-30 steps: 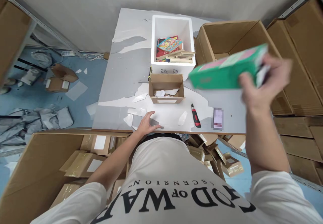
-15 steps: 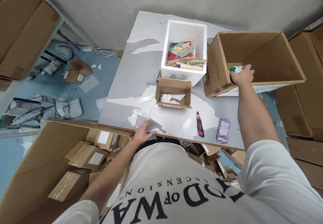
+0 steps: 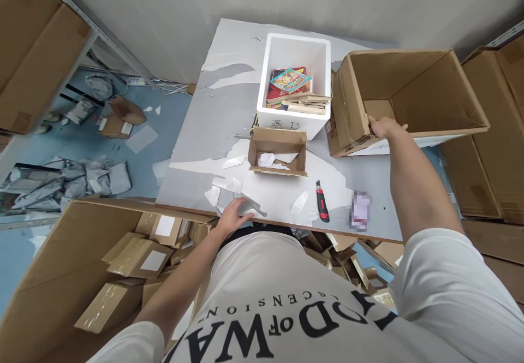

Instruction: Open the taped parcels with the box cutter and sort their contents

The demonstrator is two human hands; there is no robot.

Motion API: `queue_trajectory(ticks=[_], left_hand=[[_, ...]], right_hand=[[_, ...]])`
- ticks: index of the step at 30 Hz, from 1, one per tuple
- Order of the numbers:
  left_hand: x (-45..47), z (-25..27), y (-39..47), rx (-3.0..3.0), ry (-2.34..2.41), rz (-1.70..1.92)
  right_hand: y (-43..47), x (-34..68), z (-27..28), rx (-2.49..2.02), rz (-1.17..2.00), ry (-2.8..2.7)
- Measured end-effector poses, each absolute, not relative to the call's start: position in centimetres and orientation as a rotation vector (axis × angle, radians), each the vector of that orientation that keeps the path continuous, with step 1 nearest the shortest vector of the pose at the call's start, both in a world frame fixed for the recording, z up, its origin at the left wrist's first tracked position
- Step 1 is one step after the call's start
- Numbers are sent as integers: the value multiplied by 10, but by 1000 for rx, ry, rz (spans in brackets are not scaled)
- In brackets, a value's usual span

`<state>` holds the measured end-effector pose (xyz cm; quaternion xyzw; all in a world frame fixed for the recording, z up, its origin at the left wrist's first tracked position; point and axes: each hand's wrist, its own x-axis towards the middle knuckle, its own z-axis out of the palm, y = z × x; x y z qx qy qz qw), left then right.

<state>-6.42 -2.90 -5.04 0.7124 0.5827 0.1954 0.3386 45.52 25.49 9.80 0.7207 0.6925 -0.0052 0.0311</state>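
My right hand [image 3: 387, 127] reaches over the near rim of a large open cardboard box [image 3: 434, 87] at the right. Its fingers point down inside, mostly out of sight, and whatever they hold, if anything, is hidden. At the table's front edge my left hand [image 3: 232, 216] rests with thumb and fingers apart, holding nothing, close to torn plastic and paper scraps [image 3: 229, 195]. A small open carton [image 3: 278, 170] with crumpled white paper in it stands in the middle. Behind the carton is a white foam box [image 3: 292, 118] containing several books [image 3: 291, 82].
A red and black utility knife [image 3: 322, 204] and a blurred-out phone-like object [image 3: 360, 210] lie near the table's front edge. Below at the left, a big carton [image 3: 45, 259] holds several taped parcels [image 3: 141, 255]. Stacked boxes [image 3: 469, 172] stand at the right.
The green and white item that was in my right hand no longer shows, and that hand is slightly lower at the box. My left hand stays in place. The view has shifted slightly.
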Motion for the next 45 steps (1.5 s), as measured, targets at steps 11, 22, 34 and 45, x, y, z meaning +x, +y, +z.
queue_trajectory(ticks=[11,22,34,45], left_hand=[[-65,-53,-25,1873,1469,521],[-64,-57,-42,1860,1493,541],[-100,-74,-47,1854,1822,358],[-103,-105,51,660,2429,516]], right_hand=[[190,452,115,1932,9,2087],[247,377,92,2325,50,2130],[176,360,85,2516,108,2477],[-35,246,-3,2623,-411,2720]])
